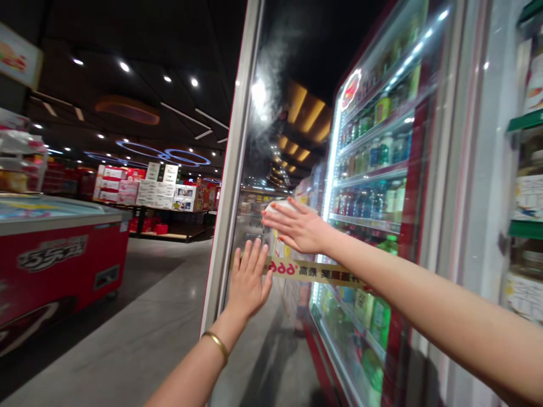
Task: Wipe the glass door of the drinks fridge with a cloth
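the left hand (248,280) and right hand (297,226) are pressing open-palmed against the glass door (254,350) of a drinks cooler (407,226), gripping nothing, while bottled drinks (379,152) are standing on shelves (365,221) just right of the right hand.

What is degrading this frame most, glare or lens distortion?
In the head view, a hot glare and a misty smear sit on the glass cooler door above the right hand; the LED strip blooms, and the wide lens bends the cooler shelves.
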### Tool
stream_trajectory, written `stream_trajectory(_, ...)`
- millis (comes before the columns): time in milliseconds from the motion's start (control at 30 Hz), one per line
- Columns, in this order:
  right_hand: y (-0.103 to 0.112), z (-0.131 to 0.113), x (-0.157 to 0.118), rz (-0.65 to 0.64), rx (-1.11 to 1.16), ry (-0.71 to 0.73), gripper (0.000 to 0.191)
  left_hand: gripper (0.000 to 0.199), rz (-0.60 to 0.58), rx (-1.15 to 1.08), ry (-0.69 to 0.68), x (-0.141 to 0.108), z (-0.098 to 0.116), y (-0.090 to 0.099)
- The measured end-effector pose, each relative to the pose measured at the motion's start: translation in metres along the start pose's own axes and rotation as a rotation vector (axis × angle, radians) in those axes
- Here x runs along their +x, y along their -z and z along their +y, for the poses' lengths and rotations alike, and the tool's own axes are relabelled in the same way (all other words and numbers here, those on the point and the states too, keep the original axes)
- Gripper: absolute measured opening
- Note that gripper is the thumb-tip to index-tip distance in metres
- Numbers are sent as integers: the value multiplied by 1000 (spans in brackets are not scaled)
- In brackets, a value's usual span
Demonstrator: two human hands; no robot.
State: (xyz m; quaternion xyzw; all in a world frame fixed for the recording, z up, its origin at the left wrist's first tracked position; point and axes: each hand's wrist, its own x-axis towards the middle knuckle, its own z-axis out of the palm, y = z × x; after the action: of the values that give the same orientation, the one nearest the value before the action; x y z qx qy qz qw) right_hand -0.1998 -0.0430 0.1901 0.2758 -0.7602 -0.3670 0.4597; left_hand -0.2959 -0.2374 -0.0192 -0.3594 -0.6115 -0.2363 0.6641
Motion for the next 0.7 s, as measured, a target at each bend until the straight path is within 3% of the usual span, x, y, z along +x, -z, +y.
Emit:
stream_trajectory(67,11,29,-20,69,-43,-250,69,84,-24,22,12,4,-1,-4)
stream_trajectory(133,20,59,-31,171,-100,-638,71,87,-37,26,10,4,-1,-6)
stream_trajectory(200,21,66,-34,245,-137,-889,72,88,-36,24,7,3,-2,-6)
stream_trajectory(233,18,58,-35,249,-132,-862,73,88,-34,21,4,3,-2,-6)
stream_trajectory(267,14,43,-35,227,-116,-742,74,88,-31,17,3,2,-2,-6)
stream_trajectory(367,1,0,-47,73,-46,-212,74,89,-31,1,4,-1,-3,-7)
stream_trajectory(400,1,-4,-55,33,-42,-134,72,89,-32,-5,9,-2,-4,-7)
stream_trajectory(433,4,-1,-65,20,-53,-156,70,89,-30,-10,15,-2,-6,-6)
stream_trajectory(467,10,10,-75,36,-73,-268,67,87,-28,-15,19,-1,-8,-5)
stream_trajectory(600,36,67,-104,267,-136,-1007,70,72,-19,-31,-18,34,-21,1)
stream_trajectory(633,37,70,-104,314,-135,-1096,71,68,-20,-38,-42,51,-24,1)
stream_trajectory(667,35,64,-102,329,-128,-1098,71,66,-24,-45,-66,71,-26,1)
stream_trajectory(700,31,53,-99,304,-115,-1010,70,66,-28,-52,-89,92,-27,0)
